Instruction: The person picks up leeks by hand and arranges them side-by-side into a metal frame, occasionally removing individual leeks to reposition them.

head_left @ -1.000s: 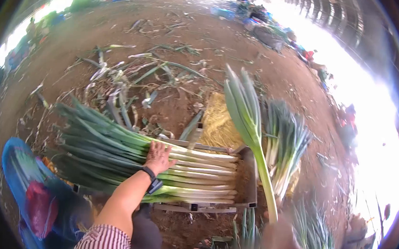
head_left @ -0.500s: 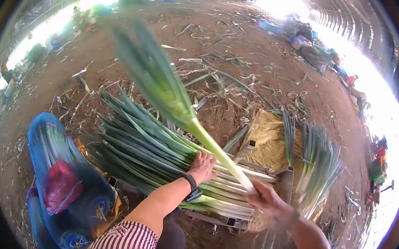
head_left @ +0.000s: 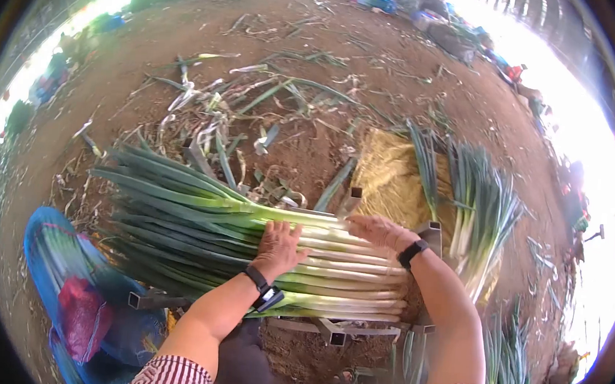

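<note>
A thick layer of leeks lies side by side on a metal frame, green leaves to the left and white shanks to the right. My left hand rests flat on the shanks near the middle, fingers spread. At the far side of the layer, my right hand closes over the root end of the farthest leek; its fingertips are partly hidden. Both wrists wear dark bands.
Leeks in bunches lie on a yellow sheet to the right, with more leeks nearer me. A blue mesh sack with a red bag stands at the left. Leaf scraps litter the dirt floor.
The leek that my right hand held raised at a slant now lies on the far side of the layer. My left hand stays flat on the leeks.
</note>
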Tool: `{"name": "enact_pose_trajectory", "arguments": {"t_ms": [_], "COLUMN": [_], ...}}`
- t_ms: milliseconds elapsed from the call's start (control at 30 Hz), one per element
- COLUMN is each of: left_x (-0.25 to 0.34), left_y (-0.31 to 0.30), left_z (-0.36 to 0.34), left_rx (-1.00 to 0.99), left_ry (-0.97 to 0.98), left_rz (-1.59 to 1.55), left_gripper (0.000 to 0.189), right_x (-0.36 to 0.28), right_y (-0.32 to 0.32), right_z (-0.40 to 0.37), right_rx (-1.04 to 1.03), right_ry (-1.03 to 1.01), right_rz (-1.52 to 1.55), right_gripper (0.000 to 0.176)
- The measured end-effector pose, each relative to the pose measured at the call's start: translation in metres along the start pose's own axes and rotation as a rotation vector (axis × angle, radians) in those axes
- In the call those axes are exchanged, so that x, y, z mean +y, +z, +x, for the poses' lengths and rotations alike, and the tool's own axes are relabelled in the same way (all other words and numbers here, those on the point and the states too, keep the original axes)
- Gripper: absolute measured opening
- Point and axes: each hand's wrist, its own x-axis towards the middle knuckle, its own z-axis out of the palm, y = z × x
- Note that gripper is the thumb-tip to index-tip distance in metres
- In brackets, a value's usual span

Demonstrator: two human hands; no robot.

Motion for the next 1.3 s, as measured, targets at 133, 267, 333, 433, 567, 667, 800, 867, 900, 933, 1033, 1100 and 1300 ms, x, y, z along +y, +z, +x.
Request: {"name": "enact_pose_trajectory", "arguments": {"t_ms": [133,267,333,433,567,667,800,867,900,933,1033,1100,1300], "left_x": [-0.004,-0.004,-0.001,-0.003,-0.006,-0.005,-0.008,-0.007,-0.007,-0.007,-0.006,-0.006,-0.007], "left_y": [0.012,0.014,0.005,0.021,0.03,0.025,0.044,0.037,0.03,0.029,0.029,0.022,0.006], "left_z": [-0.001,-0.001,0.0,0.0,-0.001,0.0,0.001,-0.002,-0.002,-0.001,-0.004,-0.005,-0.008], "left_rx": [0.18,0.067,-0.062,0.023,0.114,0.034,0.136,0.141,0.148,0.142,0.124,0.145,0.081], "left_ry": [0.046,-0.008,-0.065,-0.024,0.027,-0.013,0.025,0.047,0.053,0.044,0.041,0.061,0.036], "left_rz": [-0.046,-0.188,-0.243,-0.197,-0.144,-0.149,-0.081,-0.107,-0.117,-0.104,-0.08,-0.079,-0.182], "left_gripper": [0.064,0.066,0.066,0.067,0.069,0.069,0.072,0.068,0.066,0.064,0.059,0.056,0.046], "right_x": [0.034,0.044,0.072,0.079,0.083,0.088,0.094,0.08,0.067,0.077,0.09,0.102,0.108], "right_y": [0.0,0.025,0.046,0.061,0.079,0.086,0.091,0.083,0.078,0.082,0.091,0.102,0.095], "right_z": [-0.009,-0.023,-0.03,-0.043,-0.043,-0.052,-0.07,-0.073,-0.071,-0.064,-0.053,-0.05,-0.051], "right_rx": [0.091,0.23,0.328,0.476,0.603,0.659,0.773,0.732,0.78,0.762,0.674,0.713,0.579], "right_ry": [0.111,0.17,0.206,0.284,0.348,0.364,0.389,0.408,0.399,0.42,0.503,0.436,0.493], "right_rz": [-0.132,-0.127,-0.131,-0.199,-0.276,-0.285,-0.353,-0.554,-0.6,-0.554,-0.514,-0.57,-0.479], "right_gripper": [0.037,0.033,0.03,0.026,0.023,0.021,0.02,0.021,0.02,0.019,0.019,0.018,0.013]}}
